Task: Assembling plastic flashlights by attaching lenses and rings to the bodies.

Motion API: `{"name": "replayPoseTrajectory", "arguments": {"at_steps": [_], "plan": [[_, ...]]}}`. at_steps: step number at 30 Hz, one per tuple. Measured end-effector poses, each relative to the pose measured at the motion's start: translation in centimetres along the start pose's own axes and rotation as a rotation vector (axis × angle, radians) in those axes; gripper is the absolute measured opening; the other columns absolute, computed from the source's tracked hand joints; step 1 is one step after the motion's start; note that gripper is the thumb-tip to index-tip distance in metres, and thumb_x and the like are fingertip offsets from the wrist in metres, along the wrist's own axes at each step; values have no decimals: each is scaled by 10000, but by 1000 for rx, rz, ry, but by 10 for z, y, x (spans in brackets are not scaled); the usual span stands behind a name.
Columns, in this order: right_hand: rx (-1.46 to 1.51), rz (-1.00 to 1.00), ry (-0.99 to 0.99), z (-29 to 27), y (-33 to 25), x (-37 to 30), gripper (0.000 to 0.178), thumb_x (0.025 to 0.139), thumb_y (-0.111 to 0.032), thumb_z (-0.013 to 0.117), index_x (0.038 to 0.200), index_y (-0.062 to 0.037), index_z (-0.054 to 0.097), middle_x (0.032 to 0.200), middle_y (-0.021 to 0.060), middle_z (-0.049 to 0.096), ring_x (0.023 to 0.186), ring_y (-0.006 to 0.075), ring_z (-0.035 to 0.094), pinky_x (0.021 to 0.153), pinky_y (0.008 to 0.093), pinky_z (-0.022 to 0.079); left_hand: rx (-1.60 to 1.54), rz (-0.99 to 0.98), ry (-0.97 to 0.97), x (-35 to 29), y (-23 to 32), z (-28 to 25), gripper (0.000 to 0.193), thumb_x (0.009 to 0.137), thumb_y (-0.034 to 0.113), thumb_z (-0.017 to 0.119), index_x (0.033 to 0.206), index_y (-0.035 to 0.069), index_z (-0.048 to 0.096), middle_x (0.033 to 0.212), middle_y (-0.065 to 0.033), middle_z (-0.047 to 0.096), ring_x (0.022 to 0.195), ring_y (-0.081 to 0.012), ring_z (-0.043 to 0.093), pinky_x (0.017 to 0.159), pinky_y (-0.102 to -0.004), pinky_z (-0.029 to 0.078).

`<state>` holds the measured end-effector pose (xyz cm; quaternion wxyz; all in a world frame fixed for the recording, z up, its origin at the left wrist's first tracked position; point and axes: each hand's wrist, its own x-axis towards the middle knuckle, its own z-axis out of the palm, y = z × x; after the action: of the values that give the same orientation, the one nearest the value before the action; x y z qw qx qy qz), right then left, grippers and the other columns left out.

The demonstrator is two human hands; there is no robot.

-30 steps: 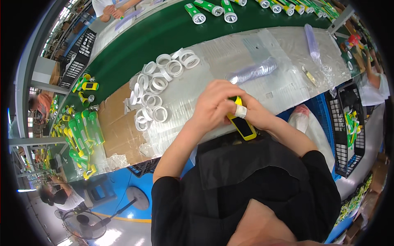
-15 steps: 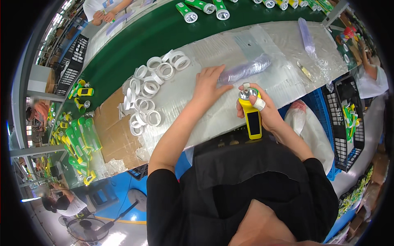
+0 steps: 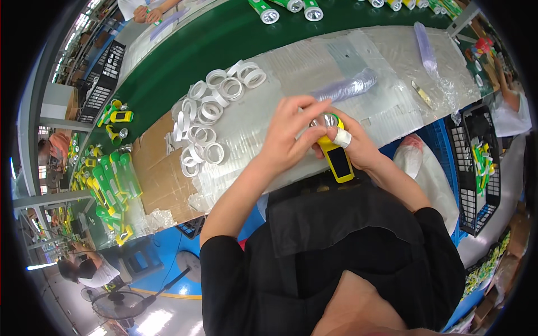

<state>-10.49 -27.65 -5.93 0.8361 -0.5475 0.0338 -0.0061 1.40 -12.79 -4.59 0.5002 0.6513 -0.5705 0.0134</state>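
Note:
My right hand [image 3: 358, 148], with white tape around its thumb, grips a yellow flashlight [image 3: 338, 163] with a dark panel down its body. Its silvery lamp end points up and away from me. At that end my left hand [image 3: 288, 134] reaches in, thumb and fingers pinched over the rim; anything clear and thin between them cannot be made out. Just beyond the hands lies a slanting stack of clear discs [image 3: 353, 85]. White rings [image 3: 220, 99] lie in a loose group on the left of the plastic-covered worktop [image 3: 263, 103].
Past the worktop runs a green conveyor belt [image 3: 185, 70] with several green-and-white flashlights [image 3: 268, 14]. Green flashlight parts [image 3: 106, 179] are heaped far left. A knife [image 3: 421, 93] and a purple-wrapped roll [image 3: 425, 50] lie right. A black crate [image 3: 476, 207] stands beyond my right arm.
My left hand has moved from the disc stack toward me and right, onto the lamp end. The flashlight, still in my right hand, has tilted and shifted slightly. The view has turned a little.

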Motion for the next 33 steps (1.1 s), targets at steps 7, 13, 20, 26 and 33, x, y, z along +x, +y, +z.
{"name": "replayPoseTrajectory", "arguments": {"at_steps": [7,13,20,26,33], "plan": [[-46,28,-124,9,3,8,388,974,-307,591,1235,-36,499,975,76,614,825,151,624,730,287,512,25,-15,110,-23,7,6,341,974,203,453,1173,20,659,1166,-121,586,1088,-314,513,968,-410,375],[-42,44,13,21,18,20,377,984,-317,562,1258,-70,487,955,92,604,745,185,617,735,317,508,13,100,191,-20,-9,8,280,929,122,471,1117,29,655,1192,-128,612,1101,-322,551,979,-436,362],[41,-57,-51,4,-5,37,579,905,-511,605,1267,-81,464,833,123,579,678,195,587,653,308,469,475,-27,419,18,-57,-48,296,912,188,621,1172,48,616,1123,-134,649,1049,-323,589,934,-430,432],[-8,-135,-46,9,-7,45,579,897,-514,609,1248,-76,469,784,121,569,660,181,572,628,299,448,809,-52,64,-2,-101,-63,327,806,136,738,1105,52,636,977,-101,656,890,-280,607,784,-408,488],[-28,-269,-22,6,-11,56,590,891,-505,624,1246,-62,463,814,124,583,681,176,587,627,307,466,2,-749,90,-44,-56,-42,347,816,154,756,1133,56,653,946,-61,652,845,-192,618,694,-321,500]]}}
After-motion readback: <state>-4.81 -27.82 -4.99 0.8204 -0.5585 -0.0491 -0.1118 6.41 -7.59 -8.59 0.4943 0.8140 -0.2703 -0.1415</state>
